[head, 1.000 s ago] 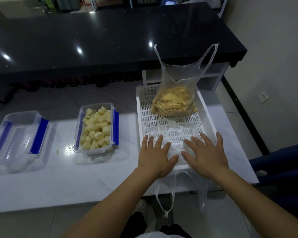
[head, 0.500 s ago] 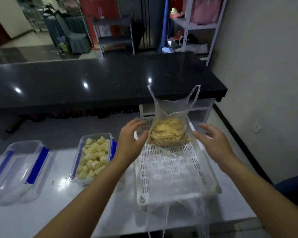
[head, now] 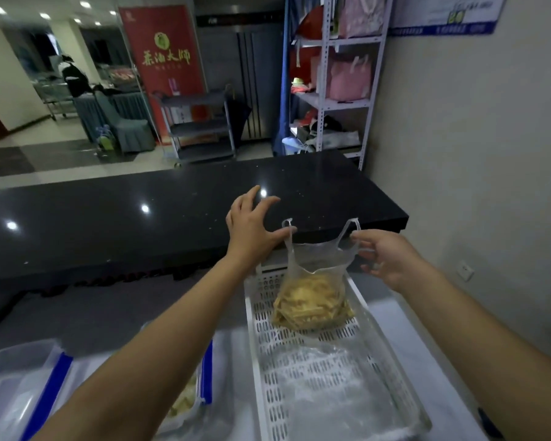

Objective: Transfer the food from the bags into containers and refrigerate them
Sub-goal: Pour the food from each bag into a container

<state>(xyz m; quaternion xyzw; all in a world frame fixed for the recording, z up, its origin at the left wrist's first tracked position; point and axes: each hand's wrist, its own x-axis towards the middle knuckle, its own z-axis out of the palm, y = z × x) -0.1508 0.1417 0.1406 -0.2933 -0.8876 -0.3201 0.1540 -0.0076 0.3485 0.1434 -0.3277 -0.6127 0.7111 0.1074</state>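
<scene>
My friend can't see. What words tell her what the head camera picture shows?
A person's left hand and right hand reach for the two handles of a clear bag of yellow food strips, which stands in a white slotted tray. Clear containers with blue clips sit lower left.

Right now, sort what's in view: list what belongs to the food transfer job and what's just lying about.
Job: bag of yellow food strips; left hand and right hand at its handles; white slotted tray; clear blue-clipped container; container of food behind the left arm.
Lying about: flattened empty bag in the tray; black counter; shelf rack; red banner.
</scene>
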